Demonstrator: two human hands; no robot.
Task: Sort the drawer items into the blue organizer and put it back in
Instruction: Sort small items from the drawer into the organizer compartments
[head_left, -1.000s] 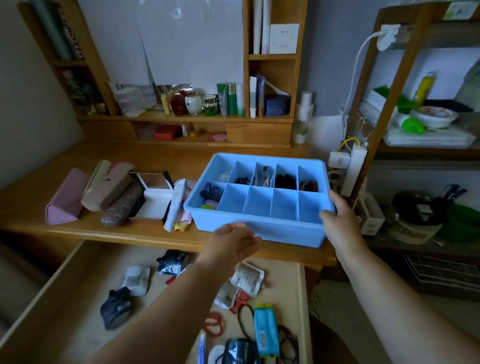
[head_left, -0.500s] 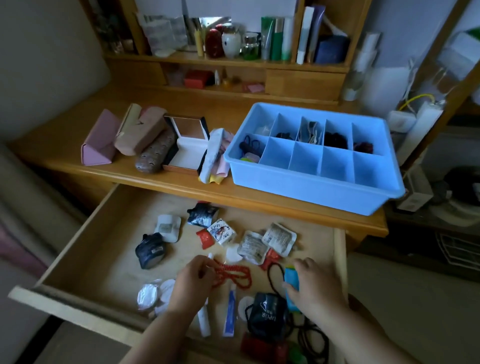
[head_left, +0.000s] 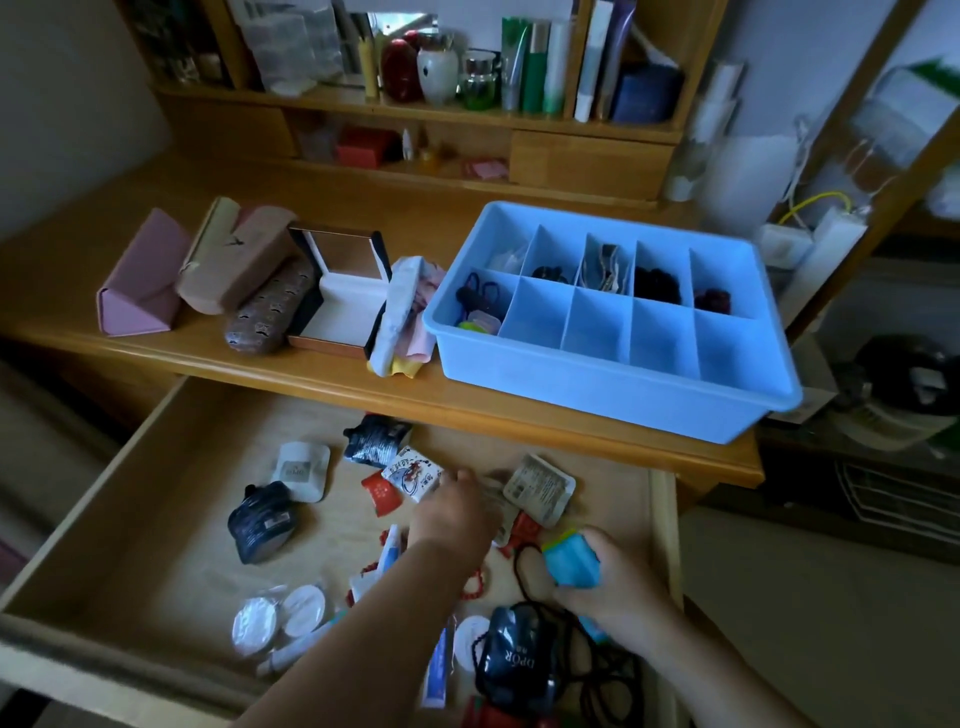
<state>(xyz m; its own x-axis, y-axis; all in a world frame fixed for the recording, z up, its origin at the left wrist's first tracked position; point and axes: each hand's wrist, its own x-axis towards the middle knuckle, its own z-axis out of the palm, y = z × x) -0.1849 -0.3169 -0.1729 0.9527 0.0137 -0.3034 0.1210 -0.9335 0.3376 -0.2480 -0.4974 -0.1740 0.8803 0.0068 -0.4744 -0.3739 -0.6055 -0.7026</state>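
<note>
Blue organizer (head_left: 597, 387) sits on the desk (head_left: 218, 358) above the open drawer (head_left: 130, 519), not yet back in. I count ten compartments: six hold items, the four near-right ones look bare. I judge the sorting under half done, since most clutter lies loose in the drawer. Right hand (head_left: 618, 587) grips a blue packet (head_left: 571, 564), fingers curled round it. Left hand (head_left: 457, 512) reaches among the sachets (head_left: 540, 486); whether it pinches anything I cannot tell (fingers hidden from this angle). Drawer count: two dark pouches (head_left: 262, 522), two round white pads (head_left: 280, 616), one red bead string (head_left: 472, 584). Desk count: three cases (head_left: 140, 283), one open box (head_left: 337, 291).
</note>
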